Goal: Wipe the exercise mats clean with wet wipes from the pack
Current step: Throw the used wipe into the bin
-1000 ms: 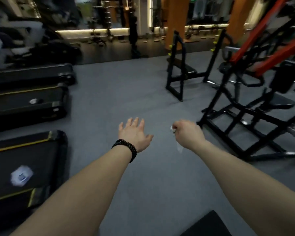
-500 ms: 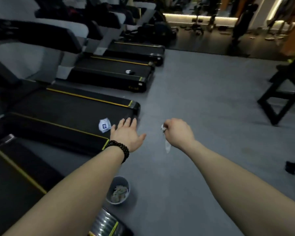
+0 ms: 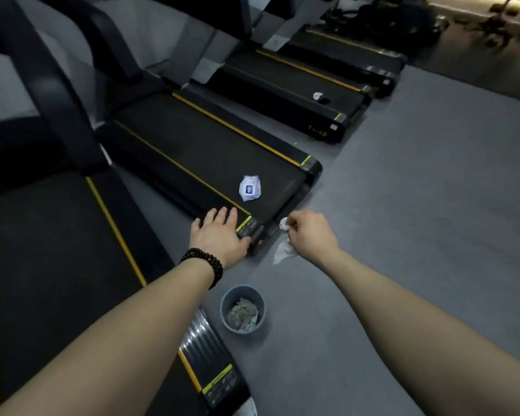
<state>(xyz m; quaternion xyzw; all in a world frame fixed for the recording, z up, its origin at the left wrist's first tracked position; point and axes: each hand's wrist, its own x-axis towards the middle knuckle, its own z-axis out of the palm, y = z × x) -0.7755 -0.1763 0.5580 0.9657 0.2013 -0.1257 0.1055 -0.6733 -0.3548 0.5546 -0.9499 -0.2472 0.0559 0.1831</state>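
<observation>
A white wet-wipe pack (image 3: 249, 187) with a blue label lies on the black belt of the second treadmill (image 3: 210, 157). My left hand (image 3: 219, 235), with a bead bracelet at the wrist, is stretched out flat with straight fingers above that treadmill's near rear corner. My right hand (image 3: 308, 234) pinches a crumpled white wipe (image 3: 284, 250) that dangles below its fingers, just right of the treadmill's end. The nearest treadmill (image 3: 51, 265) fills the lower left.
A small grey bin (image 3: 242, 309) holding used wipes stands on the grey floor (image 3: 418, 220) between my forearms. Two more treadmills (image 3: 297, 82) lie further back, one with a small white object (image 3: 318, 96) on it. Dark machine uprights rise at left.
My view has swung left and down from the weight racks to the row of treadmills. Both hands stay extended, the right still pinching the wipe. The bin has come into view.
</observation>
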